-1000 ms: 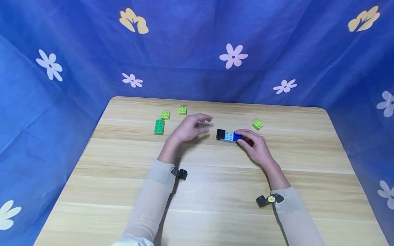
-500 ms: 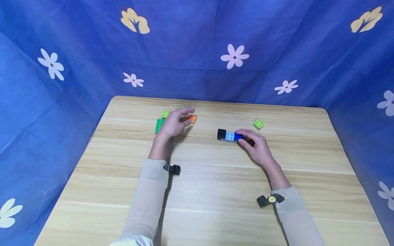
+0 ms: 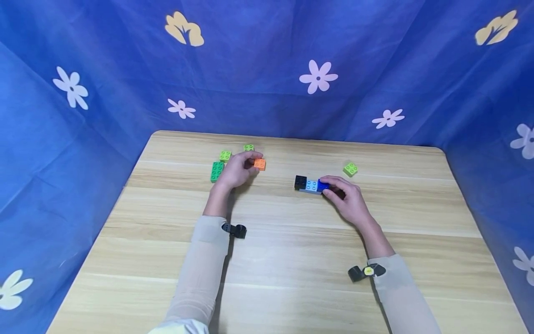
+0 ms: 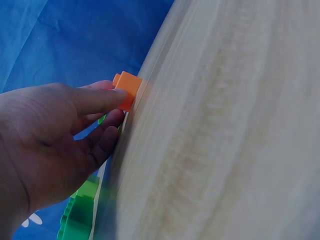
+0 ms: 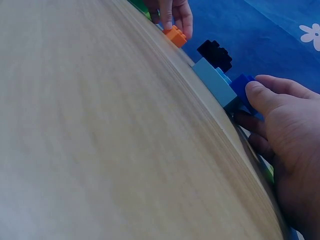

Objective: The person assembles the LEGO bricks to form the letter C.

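Note:
My left hand pinches a small orange toy brick between thumb and fingers; the left wrist view shows the thumb on the orange brick's near side. To the right, my right hand grips a dark blue brick at the right end of a small build. That build has a light blue brick as its base, with a black brick on the left end and the blue one on the right. Studs of the light blue brick show between them.
Beside my left hand lie a dark green brick and two lime bricks, one behind it and another farther back, partly hidden. A third lime brick lies behind my right hand. A blue flowered curtain hangs behind the wooden table.
My left hand has moved left, away from the build, and now pinches the orange brick, which has turned slightly. My right hand stays on the blue brick.

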Demonstrator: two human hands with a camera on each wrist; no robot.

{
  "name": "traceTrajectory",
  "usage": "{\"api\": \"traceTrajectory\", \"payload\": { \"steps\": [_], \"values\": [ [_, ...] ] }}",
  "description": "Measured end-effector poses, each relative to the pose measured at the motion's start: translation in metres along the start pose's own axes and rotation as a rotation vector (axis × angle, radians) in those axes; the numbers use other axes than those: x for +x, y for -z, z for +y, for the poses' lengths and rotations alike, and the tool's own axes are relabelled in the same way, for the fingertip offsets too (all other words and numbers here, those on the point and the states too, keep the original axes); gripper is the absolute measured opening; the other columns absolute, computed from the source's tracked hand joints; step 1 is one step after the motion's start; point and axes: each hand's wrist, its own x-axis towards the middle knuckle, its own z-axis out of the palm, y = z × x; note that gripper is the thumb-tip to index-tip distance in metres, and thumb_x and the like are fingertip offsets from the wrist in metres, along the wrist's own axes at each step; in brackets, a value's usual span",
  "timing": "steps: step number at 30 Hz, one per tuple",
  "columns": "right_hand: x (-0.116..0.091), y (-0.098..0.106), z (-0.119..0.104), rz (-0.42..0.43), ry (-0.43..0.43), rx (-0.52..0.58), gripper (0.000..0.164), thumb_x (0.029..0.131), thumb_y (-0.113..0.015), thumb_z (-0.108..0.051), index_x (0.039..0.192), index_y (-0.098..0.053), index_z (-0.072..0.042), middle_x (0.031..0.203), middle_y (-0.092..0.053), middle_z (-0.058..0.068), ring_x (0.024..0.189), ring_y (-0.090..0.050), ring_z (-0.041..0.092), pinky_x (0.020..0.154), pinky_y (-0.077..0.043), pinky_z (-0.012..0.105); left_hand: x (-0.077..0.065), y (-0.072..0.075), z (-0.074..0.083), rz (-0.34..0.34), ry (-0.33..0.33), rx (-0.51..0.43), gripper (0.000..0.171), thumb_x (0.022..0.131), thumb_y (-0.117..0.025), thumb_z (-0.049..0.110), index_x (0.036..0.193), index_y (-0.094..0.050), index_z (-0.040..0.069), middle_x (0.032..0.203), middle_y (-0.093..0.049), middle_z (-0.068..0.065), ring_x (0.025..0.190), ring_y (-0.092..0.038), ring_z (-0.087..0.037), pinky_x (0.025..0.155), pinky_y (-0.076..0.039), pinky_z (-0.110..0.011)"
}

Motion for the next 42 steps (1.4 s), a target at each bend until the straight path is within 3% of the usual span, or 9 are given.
{"api": "traceTrajectory", "payload": {
  "steps": [8,14,20,27,33,42],
  "values": [
    [-0.002,0.0,0.002,-0.001,-0.003,0.007,0.034,0.1,-0.073,-0.007,0.133,-0.073,-0.015,0.136,-0.071,0.006,0.128,-0.065,0.029,0.106,-0.047,0.019,-0.002,-0.003,0.003,-0.008,-0.029,0.008,0.041,0.096,-0.076,0.001,0.136,-0.069,0.007,0.123,-0.071,-0.014,0.109,-0.067,-0.03,0.097,-0.056,-0.043],
    [-0.003,0.0,0.002,0.002,0.0,0.006,0.034,0.1,-0.073,-0.007,0.133,-0.073,-0.015,0.136,-0.071,0.006,0.129,-0.065,0.03,0.107,-0.047,0.019,-0.002,-0.009,0.02,-0.078,-0.079,-0.063,0.042,0.093,-0.08,0.003,0.133,-0.07,0.007,0.128,-0.07,-0.012,0.112,-0.07,-0.029,0.102,-0.057,-0.043],
    [-0.003,0.0,0.002,0.002,0.0,0.009,0.034,0.099,-0.073,-0.006,0.133,-0.073,-0.015,0.136,-0.071,0.006,0.128,-0.065,0.03,0.107,-0.047,0.019,-0.002,-0.022,0.042,-0.181,-0.21,-0.064,0.042,0.093,-0.08,0.005,0.134,-0.069,0.007,0.132,-0.069,-0.009,0.115,-0.069,-0.026,0.1,-0.058,-0.04],
    [-0.003,0.0,0.002,-0.001,-0.006,0.004,0.034,0.1,-0.073,-0.008,0.133,-0.073,-0.016,0.137,-0.071,0.006,0.129,-0.064,0.029,0.107,-0.048,0.022,-0.003,-0.035,0.062,-0.189,-0.328,-0.061,0.04,0.094,-0.08,0.007,0.134,-0.07,0.009,0.13,-0.07,-0.005,0.114,-0.069,-0.022,0.095,-0.059,-0.037],
    [-0.002,0.001,0.003,-0.006,-0.006,0.0,0.033,0.101,-0.073,-0.008,0.133,-0.073,-0.016,0.136,-0.071,0.004,0.129,-0.065,0.026,0.107,-0.049,0.022,-0.005,-0.042,0.071,-0.215,-0.352,-0.058,0.039,0.095,-0.08,0.007,0.132,-0.071,0.008,0.129,-0.071,-0.005,0.113,-0.069,-0.019,0.096,-0.059,-0.038],
    [-0.003,0.002,0.003,-0.004,0.006,0.001,0.034,0.1,-0.073,-0.009,0.133,-0.073,-0.017,0.136,-0.071,0.002,0.127,-0.065,0.022,0.104,-0.05,0.019,-0.006,-0.054,0.076,-0.245,-0.368,-0.071,0.038,0.094,-0.08,0.004,0.13,-0.072,0.007,0.127,-0.07,-0.005,0.111,-0.068,-0.018,0.091,-0.06,-0.028]
  ]
}}
